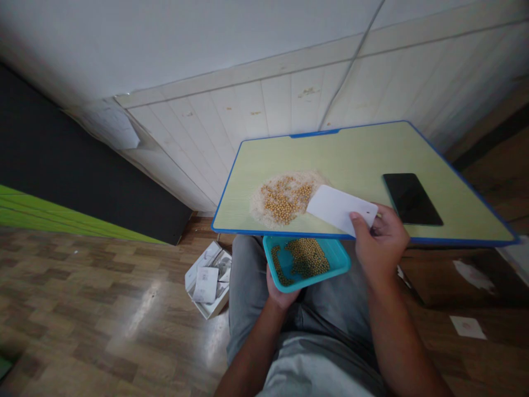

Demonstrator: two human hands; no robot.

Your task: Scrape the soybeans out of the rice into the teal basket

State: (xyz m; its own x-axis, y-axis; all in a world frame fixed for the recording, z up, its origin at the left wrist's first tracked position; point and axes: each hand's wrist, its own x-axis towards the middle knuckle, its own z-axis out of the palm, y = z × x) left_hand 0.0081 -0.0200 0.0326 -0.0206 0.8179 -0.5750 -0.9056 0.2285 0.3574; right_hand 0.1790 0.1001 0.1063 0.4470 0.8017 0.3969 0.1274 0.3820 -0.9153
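A teal plastic tray [276, 280] rests in my left hand [281, 292], just below the front edge of the table. Round yellow beans, like soybeans [309, 259], cover part of its bottom. My right hand [382, 242] pinches a flat white card [339, 208] with a small hole near the gripped end. The card's far end touches the right side of a pile on the tabletop. That pile has soybeans [283, 207] in its middle and pale rice-like grains [264, 190] spread around them. Most fingers of my left hand are hidden under the tray.
The light green table [351, 149] with a blue rim stands against the white panelled wall [248, 105]. A dark phone or tablet [412, 198] lies at its right. A white box [206, 281] with papers sits on the wooden floor at the left; a brown box [442, 281] is under the table.
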